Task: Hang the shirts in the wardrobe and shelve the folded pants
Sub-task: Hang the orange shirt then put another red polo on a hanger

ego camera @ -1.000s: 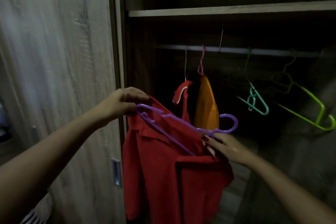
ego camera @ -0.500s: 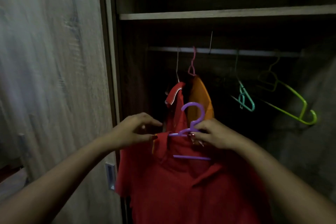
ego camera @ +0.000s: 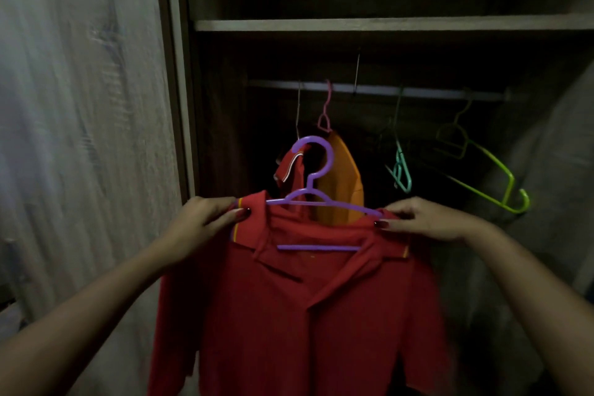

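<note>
A red collared shirt (ego camera: 305, 309) hangs spread on a purple hanger (ego camera: 316, 193) in front of the open wardrobe, below the metal rail (ego camera: 379, 88). My left hand (ego camera: 205, 219) pinches the shirt's left shoulder. My right hand (ego camera: 427, 219) pinches its right shoulder at the hanger's tip. The hanger's hook stands upright and free of the rail. Behind it, a red shirt with white trim (ego camera: 289, 167) and an orange shirt (ego camera: 345, 183) hang on the rail. No folded pants are in view.
An empty teal hanger (ego camera: 400, 170) and a lime-green hanger (ego camera: 482, 180) hang further right on the rail. A wooden shelf (ego camera: 385, 24) spans above. The wardrobe door (ego camera: 86, 138) stands at left, and a pale wall or panel (ego camera: 553, 170) closes the right.
The hanger has gone from lying sideways to upright inside the collar. My hands have moved apart from the hanger's neck to the shirt's two shoulders, and the shirt now hangs spread and higher.
</note>
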The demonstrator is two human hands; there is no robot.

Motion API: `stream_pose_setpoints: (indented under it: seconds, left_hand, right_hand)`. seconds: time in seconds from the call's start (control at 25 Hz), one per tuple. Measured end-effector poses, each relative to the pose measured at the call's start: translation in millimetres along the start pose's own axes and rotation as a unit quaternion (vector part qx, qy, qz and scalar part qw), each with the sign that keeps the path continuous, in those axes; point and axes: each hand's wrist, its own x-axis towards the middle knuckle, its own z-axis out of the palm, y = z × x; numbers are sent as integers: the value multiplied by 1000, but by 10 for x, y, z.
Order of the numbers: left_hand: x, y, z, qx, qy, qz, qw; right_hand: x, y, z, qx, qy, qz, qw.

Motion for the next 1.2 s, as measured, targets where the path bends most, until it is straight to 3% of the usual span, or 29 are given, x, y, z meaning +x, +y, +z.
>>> stream_pose_setpoints:
  seconds: [0.16, 0.36, 0.48, 0.64, 0.76, 0.96, 1.08, 1.2]
  left_hand:
    - [2, -95, -75, 10, 9, 5, 1000]
    - [-62, -174, -77, 149, -17, 37, 988]
    - [-59, -144, -63, 80, 35, 11, 996]
    - [-30, -45, -85, 18, 48, -2, 999]
    - [-21, 48, -88, -5, 43, -8, 999]
    - [162, 300, -25, -182, 81, -31, 979]
    - [255, 444, 29, -188, 19, 6, 982]
    - [473, 488, 121, -150, 31, 8, 988]
  right_hand:
    - [-61, 134, 83, 96, 61, -27, 993]
    - [-16, 35, 161, 153, 166, -95, 970]
    - [0, -100, 126, 166, 155, -102, 968]
    - [77, -203, 85, 5, 103, -109, 989]
    - [30, -238, 94, 57, 62, -113, 990]
    - [-164, -192, 27, 39, 66, -107, 991]
    - [-364, -175, -78, 78, 109, -89, 987]
    - [-705, -152, -224, 132, 111, -55, 983]
